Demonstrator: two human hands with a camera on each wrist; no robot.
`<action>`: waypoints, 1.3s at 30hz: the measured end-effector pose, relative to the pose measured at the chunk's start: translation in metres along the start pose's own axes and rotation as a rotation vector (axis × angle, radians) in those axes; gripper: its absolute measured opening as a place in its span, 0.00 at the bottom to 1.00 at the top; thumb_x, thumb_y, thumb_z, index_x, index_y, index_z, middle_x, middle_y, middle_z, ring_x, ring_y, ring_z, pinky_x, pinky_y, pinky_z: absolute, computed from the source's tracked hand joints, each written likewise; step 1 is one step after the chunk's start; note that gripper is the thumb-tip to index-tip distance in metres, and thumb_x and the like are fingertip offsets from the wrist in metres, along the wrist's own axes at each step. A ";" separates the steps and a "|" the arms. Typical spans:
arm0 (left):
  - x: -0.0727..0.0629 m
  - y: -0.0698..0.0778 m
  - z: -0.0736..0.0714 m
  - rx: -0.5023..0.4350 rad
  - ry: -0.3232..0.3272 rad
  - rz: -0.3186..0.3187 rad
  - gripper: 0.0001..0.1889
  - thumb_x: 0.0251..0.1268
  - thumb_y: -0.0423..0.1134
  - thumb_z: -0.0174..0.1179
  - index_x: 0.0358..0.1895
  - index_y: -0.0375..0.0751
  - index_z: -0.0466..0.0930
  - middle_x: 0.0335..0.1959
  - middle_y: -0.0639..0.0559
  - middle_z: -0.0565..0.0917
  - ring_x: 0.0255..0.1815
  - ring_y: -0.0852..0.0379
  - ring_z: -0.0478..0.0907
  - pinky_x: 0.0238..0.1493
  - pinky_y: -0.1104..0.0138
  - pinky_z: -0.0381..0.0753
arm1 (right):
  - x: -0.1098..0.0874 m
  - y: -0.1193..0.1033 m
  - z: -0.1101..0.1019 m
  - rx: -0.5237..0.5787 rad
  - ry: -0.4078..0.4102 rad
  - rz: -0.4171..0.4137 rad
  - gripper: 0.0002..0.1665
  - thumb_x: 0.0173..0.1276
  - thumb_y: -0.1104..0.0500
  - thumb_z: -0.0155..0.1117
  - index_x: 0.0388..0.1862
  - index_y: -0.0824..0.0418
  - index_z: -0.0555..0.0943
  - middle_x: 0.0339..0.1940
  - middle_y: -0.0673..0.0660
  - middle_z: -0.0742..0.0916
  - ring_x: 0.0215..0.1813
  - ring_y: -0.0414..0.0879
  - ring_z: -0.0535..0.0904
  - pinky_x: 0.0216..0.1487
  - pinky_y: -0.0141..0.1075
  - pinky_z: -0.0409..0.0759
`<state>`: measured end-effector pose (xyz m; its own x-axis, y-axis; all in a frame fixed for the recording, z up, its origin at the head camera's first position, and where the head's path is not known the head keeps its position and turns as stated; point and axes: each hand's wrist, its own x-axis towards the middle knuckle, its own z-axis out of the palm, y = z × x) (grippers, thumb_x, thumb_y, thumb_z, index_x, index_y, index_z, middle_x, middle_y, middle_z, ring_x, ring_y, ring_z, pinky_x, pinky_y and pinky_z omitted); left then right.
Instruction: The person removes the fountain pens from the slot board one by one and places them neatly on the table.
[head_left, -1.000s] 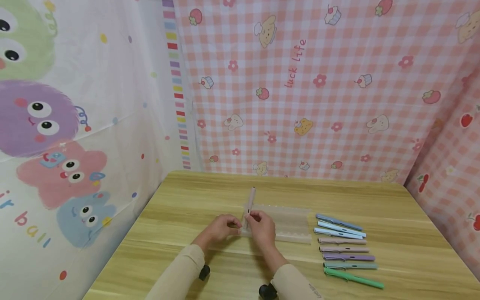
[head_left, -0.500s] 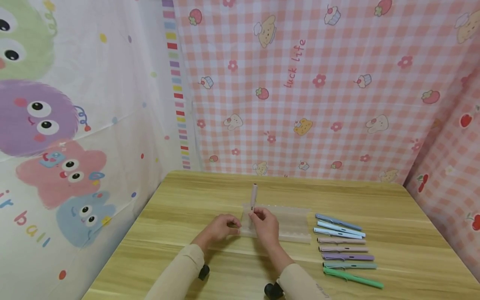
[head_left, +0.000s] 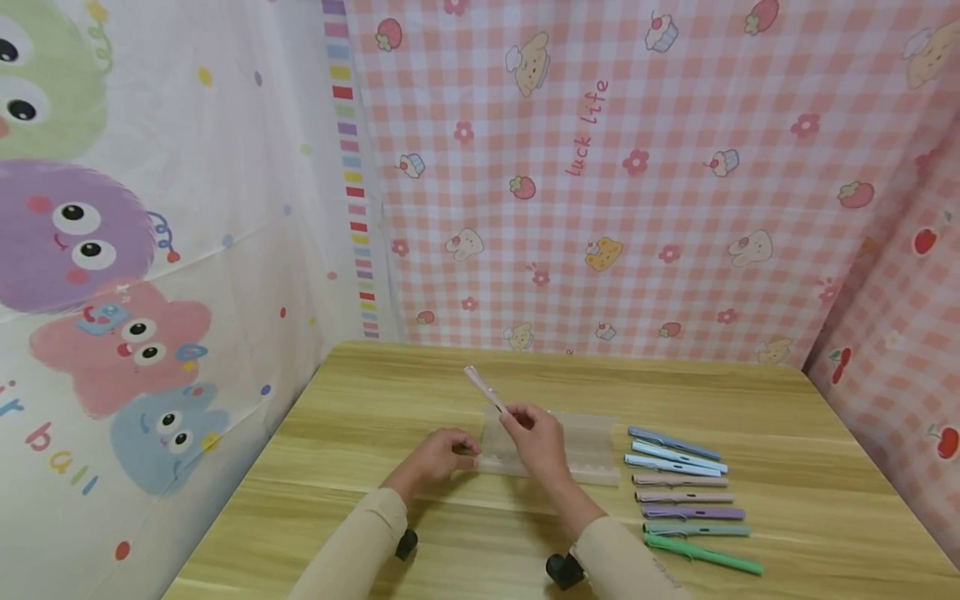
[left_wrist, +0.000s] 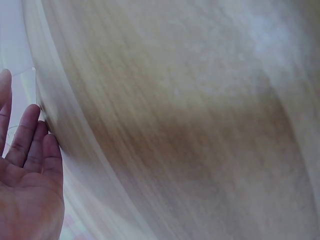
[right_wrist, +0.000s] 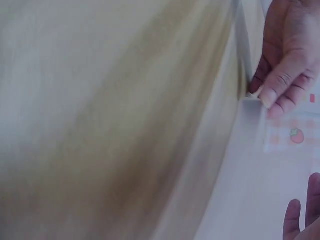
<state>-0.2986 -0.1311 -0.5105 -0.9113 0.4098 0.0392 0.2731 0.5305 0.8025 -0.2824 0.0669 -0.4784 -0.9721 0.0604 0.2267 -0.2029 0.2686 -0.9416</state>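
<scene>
My right hand [head_left: 542, 439] pinches a pale pink pen [head_left: 483, 388] by its lower end, between thumb and fingers. The pen slants up and to the left, above the left part of a clear plastic pen tray [head_left: 592, 443] with scalloped edges. In the right wrist view, the thumb and fingers [right_wrist: 284, 82] meet at the grip, and most of the pen is hidden. At the tray's left end rests my left hand [head_left: 444, 452], thumb apart from the fingers. The left wrist view shows those fingers [left_wrist: 31, 142] nearly straight, fingertips right by a translucent edge.
Right of the tray lies a column of capped pens: a grey-blue pen [head_left: 673, 443], light blue ones [head_left: 678, 458], pinkish ones [head_left: 682, 497], a purple pen [head_left: 693, 512], a teal pen [head_left: 697, 529] and a green pen [head_left: 705, 555]. Patterned cloths [head_left: 637, 208] hang behind the wooden table [head_left: 360, 400].
The pink pen has gone from nearly upright over the tray's left end to tilting leftward. My right hand has shifted slightly right and up. My left hand has stayed put.
</scene>
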 end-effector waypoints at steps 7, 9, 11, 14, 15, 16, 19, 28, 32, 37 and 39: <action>-0.002 0.000 -0.002 0.005 0.000 0.011 0.03 0.61 0.29 0.67 0.37 0.37 0.84 0.38 0.53 0.84 0.42 0.59 0.76 0.49 0.63 0.75 | 0.009 -0.009 -0.018 -0.024 -0.029 -0.004 0.08 0.67 0.58 0.70 0.41 0.61 0.87 0.34 0.53 0.88 0.32 0.43 0.78 0.31 0.32 0.76; -0.003 0.001 -0.003 0.011 0.003 0.009 0.03 0.61 0.29 0.67 0.37 0.38 0.85 0.38 0.53 0.84 0.42 0.59 0.76 0.49 0.63 0.75 | 0.012 -0.010 -0.023 -0.027 -0.028 -0.003 0.08 0.66 0.58 0.70 0.41 0.61 0.87 0.34 0.53 0.88 0.33 0.42 0.79 0.32 0.32 0.77; -0.003 0.001 -0.003 0.014 0.003 0.000 0.03 0.61 0.30 0.67 0.38 0.38 0.85 0.38 0.53 0.84 0.42 0.59 0.76 0.49 0.63 0.75 | 0.014 -0.011 -0.028 -0.032 -0.029 0.005 0.08 0.66 0.58 0.70 0.41 0.61 0.87 0.35 0.53 0.88 0.34 0.43 0.79 0.33 0.32 0.77; -0.004 0.001 -0.003 0.014 -0.001 -0.007 0.04 0.62 0.31 0.67 0.38 0.39 0.85 0.39 0.54 0.84 0.43 0.59 0.76 0.49 0.62 0.76 | 0.018 -0.012 -0.036 -0.037 -0.040 0.015 0.09 0.67 0.57 0.70 0.42 0.60 0.87 0.36 0.53 0.88 0.35 0.43 0.79 0.33 0.32 0.76; -0.005 0.001 -0.003 0.009 -0.003 -0.011 0.04 0.62 0.31 0.67 0.38 0.39 0.85 0.39 0.53 0.84 0.43 0.58 0.76 0.50 0.62 0.76 | 0.019 -0.013 -0.039 -0.042 -0.046 0.015 0.09 0.67 0.57 0.70 0.43 0.60 0.87 0.37 0.53 0.88 0.35 0.43 0.79 0.33 0.32 0.76; -0.005 0.001 -0.003 0.004 -0.007 -0.018 0.04 0.62 0.31 0.67 0.39 0.39 0.85 0.40 0.54 0.84 0.43 0.58 0.76 0.50 0.62 0.75 | 0.020 -0.014 -0.042 -0.048 -0.053 0.012 0.10 0.67 0.57 0.70 0.43 0.60 0.87 0.37 0.53 0.88 0.35 0.43 0.79 0.33 0.33 0.76; -0.005 0.000 -0.003 -0.010 -0.011 -0.019 0.04 0.62 0.30 0.67 0.39 0.39 0.84 0.40 0.53 0.83 0.43 0.57 0.76 0.50 0.61 0.76 | 0.025 -0.017 -0.056 -0.063 -0.082 0.011 0.12 0.67 0.55 0.69 0.46 0.60 0.87 0.40 0.55 0.89 0.37 0.44 0.79 0.36 0.35 0.76; -0.003 0.000 -0.003 -0.005 0.000 -0.012 0.04 0.62 0.30 0.67 0.38 0.38 0.84 0.39 0.52 0.84 0.42 0.59 0.76 0.48 0.63 0.75 | 0.042 -0.016 -0.120 -0.139 -0.157 0.036 0.28 0.69 0.41 0.64 0.57 0.60 0.82 0.52 0.60 0.86 0.54 0.54 0.79 0.52 0.47 0.77; -0.003 0.002 -0.002 0.004 0.004 0.008 0.03 0.61 0.28 0.67 0.37 0.37 0.84 0.37 0.53 0.84 0.41 0.60 0.76 0.47 0.64 0.75 | 0.046 -0.010 -0.154 -0.177 -0.168 0.050 0.33 0.70 0.38 0.62 0.60 0.62 0.79 0.56 0.64 0.83 0.60 0.58 0.76 0.57 0.52 0.73; -0.002 0.003 -0.001 0.002 0.001 0.007 0.03 0.61 0.28 0.66 0.37 0.37 0.84 0.36 0.54 0.83 0.40 0.60 0.75 0.46 0.65 0.76 | 0.050 0.000 -0.190 -0.202 -0.154 0.052 0.35 0.71 0.38 0.60 0.62 0.66 0.78 0.59 0.68 0.80 0.62 0.62 0.73 0.59 0.55 0.71; -0.002 0.003 -0.001 -0.004 0.001 0.002 0.03 0.61 0.28 0.67 0.37 0.37 0.84 0.36 0.54 0.83 0.39 0.61 0.75 0.45 0.65 0.75 | 0.050 0.005 -0.203 -0.209 -0.159 0.062 0.36 0.72 0.39 0.59 0.63 0.66 0.77 0.60 0.68 0.79 0.62 0.62 0.73 0.59 0.55 0.71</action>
<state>-0.2959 -0.1308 -0.5076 -0.9109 0.4105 0.0412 0.2738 0.5265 0.8049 -0.3082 0.2664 -0.4210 -0.9915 -0.0643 0.1127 -0.1297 0.4629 -0.8769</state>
